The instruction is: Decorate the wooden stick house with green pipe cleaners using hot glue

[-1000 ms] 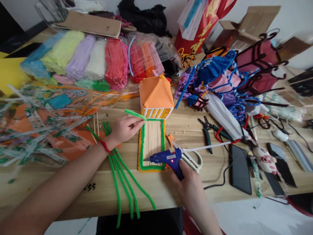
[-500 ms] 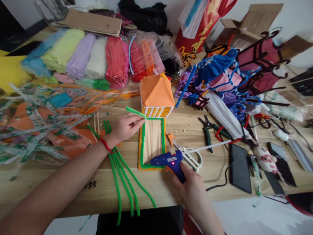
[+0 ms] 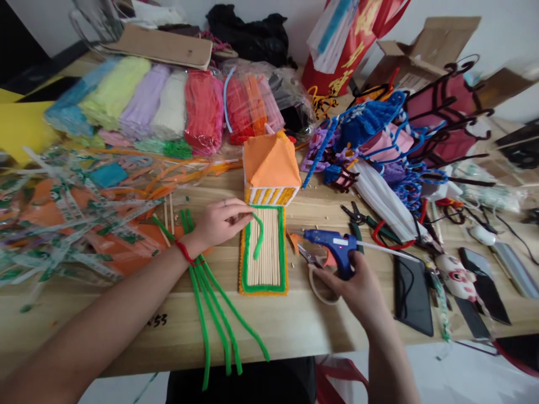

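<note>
Between the fingertips of my left hand (image 3: pixel 223 223) is one end of a short green pipe cleaner (image 3: pixel 260 238), which curves down over a panel of wooden sticks (image 3: pixel 269 247). Green and orange fuzzy borders frame that panel. A small house (image 3: pixel 272 165) with an orange roof and white-and-yellow striped sides stands at its far end. My right hand (image 3: pixel 351 280) grips a blue glue gun (image 3: pixel 332 242), its nozzle pointing left, above the scissors (image 3: pixel 322 283). Several long green pipe cleaners (image 3: pixel 210 308) lie under my left wrist.
Plastic-wrapped bundles of coloured pipe cleaners (image 3: pixel 164 106) line the back left. Scraps and wrappers (image 3: pixel 92 219) cover the left side. Pliers (image 3: pixel 357 216), a phone (image 3: pixel 412 292) and blue and purple fuzzy pieces (image 3: pixel 374 129) lie to the right. The table's front edge is close.
My right hand has moved the glue gun right and up, from the panel's near edge to over the scissors. The green pipe cleaner in my left hand has swung from pointing left to hanging over the panel.
</note>
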